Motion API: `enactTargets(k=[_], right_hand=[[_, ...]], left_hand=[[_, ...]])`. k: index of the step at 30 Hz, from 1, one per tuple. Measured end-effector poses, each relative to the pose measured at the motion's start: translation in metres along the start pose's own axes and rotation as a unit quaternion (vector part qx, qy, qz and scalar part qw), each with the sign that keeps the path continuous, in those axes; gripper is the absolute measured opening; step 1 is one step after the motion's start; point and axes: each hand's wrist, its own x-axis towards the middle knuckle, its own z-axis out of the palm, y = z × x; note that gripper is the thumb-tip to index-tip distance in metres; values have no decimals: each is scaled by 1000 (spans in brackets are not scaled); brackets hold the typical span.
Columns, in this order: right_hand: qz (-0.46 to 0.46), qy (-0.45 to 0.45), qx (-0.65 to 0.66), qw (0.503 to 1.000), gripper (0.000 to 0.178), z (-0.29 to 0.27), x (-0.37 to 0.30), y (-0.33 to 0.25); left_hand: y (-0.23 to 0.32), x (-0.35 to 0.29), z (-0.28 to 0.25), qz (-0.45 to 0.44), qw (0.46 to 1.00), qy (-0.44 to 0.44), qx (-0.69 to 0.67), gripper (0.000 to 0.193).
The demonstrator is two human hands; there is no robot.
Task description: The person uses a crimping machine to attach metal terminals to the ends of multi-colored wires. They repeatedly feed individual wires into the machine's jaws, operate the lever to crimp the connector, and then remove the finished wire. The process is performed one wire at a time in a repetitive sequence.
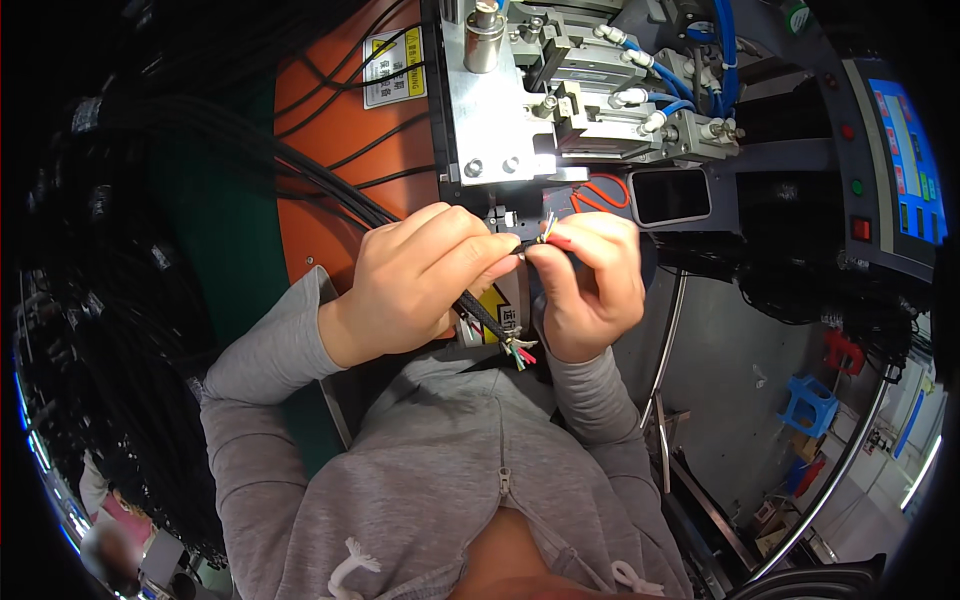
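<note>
My left hand [415, 275] is closed around a bundle of black cables [340, 190] that runs in from the left. One cable's end sticks out past its fingertips toward my right hand [597, 280]. Thumb and forefinger of the right hand pinch that end, where thin coloured wires [547, 232] fan out upward. Below the left hand, more stripped cable ends [518, 350] hang with red, green and white wires showing. Just above both hands is the metal head of a machine [490, 120].
Pneumatic cylinders [610, 90] with blue hoses stand at the back. Red-handled pliers [603, 188] and a phone-like device [671, 196] lie right of the machine head. A control screen [908, 165] is at far right. Black cables [150, 330] hang at left; a blue stool [808, 404] stands on the floor.
</note>
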Motion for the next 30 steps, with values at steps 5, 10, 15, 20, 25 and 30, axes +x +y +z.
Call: enactTargets(k=[5,10,15,20,25,30], right_hand=[[190,-34,196,961,13,-6,4,3],[-59,-65,-151,985,15,-5,12,-2],[122,-159,-43,979,12,-16,17,1],[-32,-85,-136,987,16,-7,10,3],[78,-146,-96,982,15,-13,12,5],[250,-212,55,943,14,-26,14,7]], left_hand=[[0,0,-2,-17,998,-62,-15,16],[4,0,-3,-51,989,-120,68,17],[5,-5,-2,-47,987,-139,69,17],[1,-1,1,-66,991,-115,36,17],[0,-5,1,-22,986,-131,101,17],[-8,-7,8,-8,990,-108,92,23]])
